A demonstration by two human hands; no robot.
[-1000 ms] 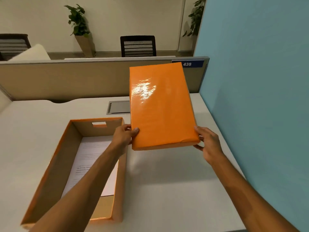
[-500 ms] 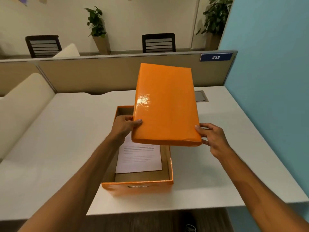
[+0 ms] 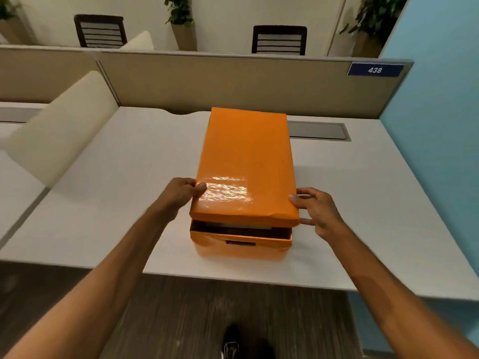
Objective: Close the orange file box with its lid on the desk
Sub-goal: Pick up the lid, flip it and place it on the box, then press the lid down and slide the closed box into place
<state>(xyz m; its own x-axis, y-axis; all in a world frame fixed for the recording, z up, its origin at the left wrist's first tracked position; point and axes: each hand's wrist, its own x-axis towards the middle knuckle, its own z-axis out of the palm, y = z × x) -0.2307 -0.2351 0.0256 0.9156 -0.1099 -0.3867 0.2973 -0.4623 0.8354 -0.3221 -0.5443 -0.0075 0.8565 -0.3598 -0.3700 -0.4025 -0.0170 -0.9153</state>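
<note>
The orange file box (image 3: 241, 246) stands on the white desk (image 3: 108, 208) near its front edge, with a handle slot in its near wall. The glossy orange lid (image 3: 246, 161) lies over the box and covers nearly all of it. Its near end is raised, leaving a dark gap where white paper shows inside. My left hand (image 3: 178, 194) grips the lid's near left corner, thumb on top. My right hand (image 3: 317, 209) holds the near right corner, fingers down its side.
A beige partition (image 3: 233, 84) with a blue "438" label (image 3: 375, 70) runs behind the desk, and a blue wall (image 3: 440, 125) closes the right side. A grey cable hatch (image 3: 317, 130) sits behind the box. A cream divider (image 3: 59, 130) stands at left.
Both hands have brought the lid leftward and down from the air onto the box. It now covers the papers, with only the near end lifted.
</note>
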